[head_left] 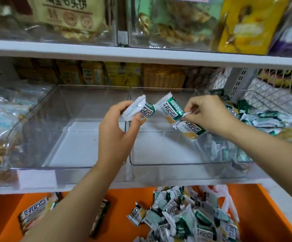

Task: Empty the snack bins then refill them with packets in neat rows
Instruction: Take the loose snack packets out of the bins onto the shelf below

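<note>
Two clear plastic bins stand side by side on the middle shelf: the left bin and the right bin, both with bare floors. My left hand grips a white-and-green snack packet above the wall between the bins. My right hand pinches the crimped edge of a second packet, and a third packet hangs under its fingers. Both hands hover over the right bin.
A heap of the same packets lies on the orange surface below the shelf. More packets fill the bin at the right. A bin of bagged snacks stands at the left. The upper shelf hangs close overhead.
</note>
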`<state>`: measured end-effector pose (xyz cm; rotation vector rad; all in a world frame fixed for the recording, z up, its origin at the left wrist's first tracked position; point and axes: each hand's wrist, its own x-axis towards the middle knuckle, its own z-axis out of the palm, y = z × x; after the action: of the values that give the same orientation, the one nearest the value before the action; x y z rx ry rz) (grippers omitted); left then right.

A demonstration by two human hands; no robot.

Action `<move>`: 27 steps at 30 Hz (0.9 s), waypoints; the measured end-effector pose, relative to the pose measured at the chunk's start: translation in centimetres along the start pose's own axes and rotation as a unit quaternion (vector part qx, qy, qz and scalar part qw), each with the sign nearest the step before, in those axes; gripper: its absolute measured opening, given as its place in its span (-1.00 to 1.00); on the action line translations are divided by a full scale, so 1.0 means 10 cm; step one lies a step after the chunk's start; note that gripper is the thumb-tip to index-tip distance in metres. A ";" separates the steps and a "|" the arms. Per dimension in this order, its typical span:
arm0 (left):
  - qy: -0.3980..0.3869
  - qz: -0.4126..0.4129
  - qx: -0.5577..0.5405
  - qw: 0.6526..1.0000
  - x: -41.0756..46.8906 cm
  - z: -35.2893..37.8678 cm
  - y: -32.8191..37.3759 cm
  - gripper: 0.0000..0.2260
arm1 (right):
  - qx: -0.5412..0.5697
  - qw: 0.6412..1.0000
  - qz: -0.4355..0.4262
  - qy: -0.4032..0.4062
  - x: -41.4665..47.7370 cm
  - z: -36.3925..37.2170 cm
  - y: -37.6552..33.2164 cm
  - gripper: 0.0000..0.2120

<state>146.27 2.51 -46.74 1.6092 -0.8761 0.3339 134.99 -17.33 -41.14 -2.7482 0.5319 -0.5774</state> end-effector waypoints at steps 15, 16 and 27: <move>-0.319 -0.319 0.040 0.891 -2.02 0.34 -0.07 -0.65 | 0.067 0.960 0.164 -0.218 -2.24 0.54 0.61 -0.69; -0.335 -0.351 0.045 0.873 -2.10 0.40 -0.14 -0.63 | 0.066 0.953 0.179 -0.234 -2.29 0.65 0.71 -0.70; -0.562 -0.274 0.147 0.766 -2.11 0.78 -0.25 -0.48 | 0.003 0.921 0.146 -0.362 -2.18 0.81 1.03 -0.56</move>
<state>131.86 2.66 -64.18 2.2654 -1.1676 -1.0947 116.85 -16.09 -58.95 -2.5366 0.7087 0.4960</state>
